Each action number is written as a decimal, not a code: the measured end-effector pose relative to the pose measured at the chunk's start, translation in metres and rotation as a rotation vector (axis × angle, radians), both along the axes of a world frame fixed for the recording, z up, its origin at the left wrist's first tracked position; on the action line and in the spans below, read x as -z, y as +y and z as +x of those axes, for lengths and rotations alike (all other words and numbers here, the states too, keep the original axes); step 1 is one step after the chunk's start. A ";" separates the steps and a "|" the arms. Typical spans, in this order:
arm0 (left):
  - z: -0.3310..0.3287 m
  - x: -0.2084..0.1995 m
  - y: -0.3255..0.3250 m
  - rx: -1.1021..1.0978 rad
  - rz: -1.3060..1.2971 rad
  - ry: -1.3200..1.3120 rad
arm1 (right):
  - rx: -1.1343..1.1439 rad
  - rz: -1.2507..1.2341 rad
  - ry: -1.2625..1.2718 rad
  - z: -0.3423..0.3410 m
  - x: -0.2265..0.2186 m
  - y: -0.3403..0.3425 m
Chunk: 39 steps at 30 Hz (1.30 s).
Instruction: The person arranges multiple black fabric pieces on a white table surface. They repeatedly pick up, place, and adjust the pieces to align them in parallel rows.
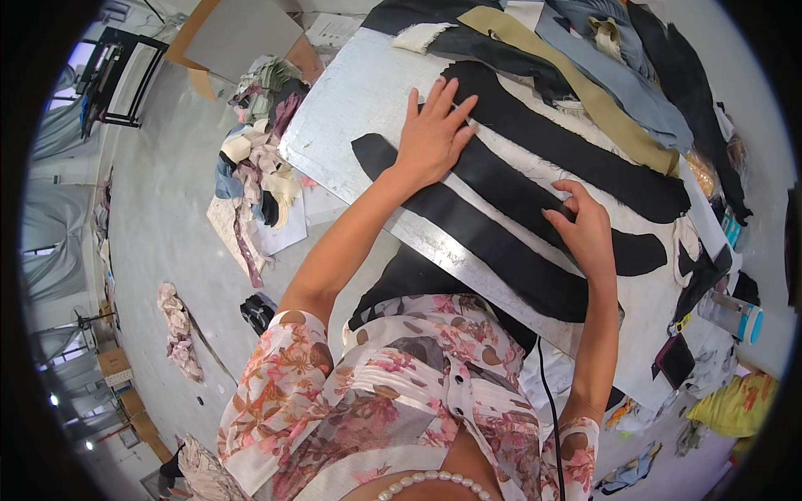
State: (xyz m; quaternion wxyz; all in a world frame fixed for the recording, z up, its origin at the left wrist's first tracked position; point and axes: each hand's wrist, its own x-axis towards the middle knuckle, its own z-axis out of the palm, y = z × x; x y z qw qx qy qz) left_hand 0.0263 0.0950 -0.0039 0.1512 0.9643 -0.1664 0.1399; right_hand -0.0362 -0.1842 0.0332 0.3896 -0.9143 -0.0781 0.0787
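Observation:
Three long black fabric strips lie side by side on a pale metal-topped table (334, 108). My left hand (433, 134) rests flat with its fingers spread, over the left end of the middle strip (518, 188) and reaching the edge of the far strip (576, 146). On the right, my right hand (582, 227) is over the middle strip, thumb and forefinger apart with a gap between them. The near strip (484, 242) runs along the table's front edge, partly under my left wrist and right forearm.
An olive fabric strip (576, 92) and blue-grey cloth (614, 83) lie at the table's far side. A dark phone-like object (673, 361) and a clear container with a blue rim (731, 316) sit at right. Cloth scraps (255, 159) are heaped on the left, near a cardboard box (238, 37).

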 end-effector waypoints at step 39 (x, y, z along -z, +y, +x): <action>-0.015 -0.001 -0.071 0.477 0.151 0.103 | 0.267 -0.078 0.060 -0.029 -0.003 -0.093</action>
